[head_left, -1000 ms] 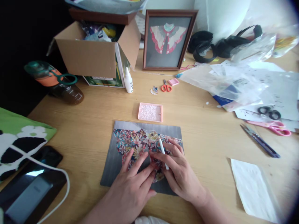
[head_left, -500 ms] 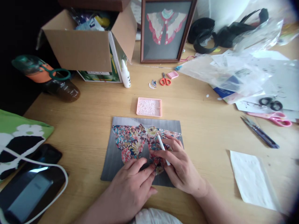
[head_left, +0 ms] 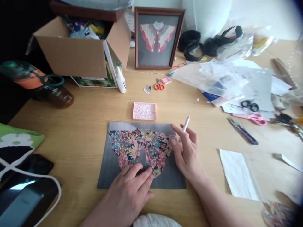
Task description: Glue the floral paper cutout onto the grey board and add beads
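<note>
A flowered fabric collar (head_left: 129,143) lies on a grey sheet (head_left: 106,176) in front of me. My left hand (head_left: 133,186) rests on the collar's lower middle, fingers stretched flat and covering part of its lower edge. At the sheet's right side, my right hand (head_left: 187,151) holds a white pen (head_left: 186,123) tucked between its fingers, tip end pointing up and away. Its index finger and thumb touch the right end of the collar and sheet. Behind the sheet sits a pink tray (head_left: 145,111) of tiny white beads.
Behind the tray are a white glue bottle (head_left: 121,81), red scissors (head_left: 159,85) and a framed collar (head_left: 157,37). A cardboard box (head_left: 71,56) stands at the back left. Thread snips (head_left: 243,131), pink scissors (head_left: 254,118) and a white packet (head_left: 238,173) lie at right.
My right hand has moved from the collar's right half out to its right end, with the pen now pointing up. The left hand stays on the collar. The view has shifted slightly right.
</note>
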`<state>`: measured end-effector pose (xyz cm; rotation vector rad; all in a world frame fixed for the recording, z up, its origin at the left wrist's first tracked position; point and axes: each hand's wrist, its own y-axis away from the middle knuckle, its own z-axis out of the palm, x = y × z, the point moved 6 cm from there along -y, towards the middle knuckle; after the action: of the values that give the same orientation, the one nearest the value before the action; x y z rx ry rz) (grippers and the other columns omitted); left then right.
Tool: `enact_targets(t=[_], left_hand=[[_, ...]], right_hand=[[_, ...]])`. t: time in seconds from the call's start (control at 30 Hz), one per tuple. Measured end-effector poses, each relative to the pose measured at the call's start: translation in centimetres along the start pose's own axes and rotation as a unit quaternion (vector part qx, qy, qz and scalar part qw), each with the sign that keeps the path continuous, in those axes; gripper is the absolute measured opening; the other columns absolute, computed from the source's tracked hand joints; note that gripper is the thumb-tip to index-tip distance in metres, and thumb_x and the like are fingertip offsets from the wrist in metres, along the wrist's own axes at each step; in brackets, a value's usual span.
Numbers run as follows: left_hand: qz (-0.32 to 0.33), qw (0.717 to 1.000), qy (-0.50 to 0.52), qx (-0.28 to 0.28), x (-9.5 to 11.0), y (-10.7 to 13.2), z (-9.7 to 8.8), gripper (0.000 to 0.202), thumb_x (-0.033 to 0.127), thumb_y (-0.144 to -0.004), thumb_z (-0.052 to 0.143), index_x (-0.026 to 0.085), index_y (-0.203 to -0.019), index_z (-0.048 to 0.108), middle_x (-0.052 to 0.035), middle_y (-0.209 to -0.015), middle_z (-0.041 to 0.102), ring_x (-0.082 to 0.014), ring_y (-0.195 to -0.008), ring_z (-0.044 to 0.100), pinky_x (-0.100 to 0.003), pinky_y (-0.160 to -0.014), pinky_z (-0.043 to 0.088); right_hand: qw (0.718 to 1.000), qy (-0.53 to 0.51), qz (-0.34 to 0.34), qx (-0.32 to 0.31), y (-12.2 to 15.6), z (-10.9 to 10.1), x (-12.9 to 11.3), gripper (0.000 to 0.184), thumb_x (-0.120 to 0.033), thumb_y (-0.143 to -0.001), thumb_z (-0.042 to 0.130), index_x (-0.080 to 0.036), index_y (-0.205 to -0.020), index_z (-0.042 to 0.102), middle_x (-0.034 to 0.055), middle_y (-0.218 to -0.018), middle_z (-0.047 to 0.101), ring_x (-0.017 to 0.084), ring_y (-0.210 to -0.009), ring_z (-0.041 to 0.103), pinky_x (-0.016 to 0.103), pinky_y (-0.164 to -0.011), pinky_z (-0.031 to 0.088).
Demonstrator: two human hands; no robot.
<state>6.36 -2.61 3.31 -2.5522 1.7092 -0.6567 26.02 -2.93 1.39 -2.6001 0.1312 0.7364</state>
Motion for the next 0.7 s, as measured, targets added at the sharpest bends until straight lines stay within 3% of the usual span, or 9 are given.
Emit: enact_targets(t=[0.2, 0.43, 0.6, 0.7], left_hand=[[0.003, 1.0, 0.0, 0.001, 0.0, 0.0, -0.1, 0.033, 0.03, -0.105, 0.039, 0.013, -0.115, 0.066, 0.0, -0.122, 0.069, -0.0238, -0.106, 0.055, -0.039, -0.091, 0.049], [-0.003, 1.0, 0.006, 0.004, -0.1, -0.1, 0.0, 0.033, 0.032, -0.104, 0.039, 0.015, -0.113, 0.066, -0.0022, -0.119, 0.069, -0.0229, -0.112, 0.055, -0.037, -0.096, 0.047], [-0.026, 1.0, -0.006, -0.004, -0.3, -0.1, 0.4, 0.036, 0.038, -0.103, 0.041, 0.017, -0.121, 0.064, -0.0036, -0.12, 0.067, -0.0248, -0.115, 0.054, -0.04, -0.095, 0.047], [-0.029, 0.999, -0.01, -0.019, -0.5, 0.1, 0.7, 0.035, 0.039, -0.103, 0.042, 0.019, -0.12, 0.064, -0.003, -0.12, 0.067, -0.0252, -0.115, 0.054, -0.041, -0.096, 0.048]], right_hand=[[0.989, 0.146, 0.034, -0.014, 0.1, 1.4, 1.8, 0.033, -0.033, -0.102, 0.04, -0.017, -0.128, 0.053, 0.0167, -0.141, 0.052, 0.039, -0.135, 0.037, 0.068, -0.107, 0.029], [0.997, 0.072, 0.002, -0.019, -0.1, 0.5, 1.0, 0.034, -0.03, -0.102, 0.043, -0.022, -0.134, 0.05, 0.0133, -0.149, 0.043, 0.033, -0.144, 0.028, 0.059, -0.112, 0.033], [0.995, 0.08, -0.026, -0.059, 0.2, 0.9, 0.0, 0.063, -0.052, -0.093, 0.058, -0.025, -0.146, 0.039, 0.0123, -0.157, 0.032, 0.037, -0.147, 0.02, 0.065, -0.115, 0.023], [0.991, 0.101, -0.025, -0.08, 0.5, 1.5, -0.1, 0.072, -0.056, -0.09, 0.061, -0.025, -0.149, 0.035, 0.0123, -0.159, 0.029, 0.038, -0.148, 0.018, 0.065, -0.116, 0.019]])
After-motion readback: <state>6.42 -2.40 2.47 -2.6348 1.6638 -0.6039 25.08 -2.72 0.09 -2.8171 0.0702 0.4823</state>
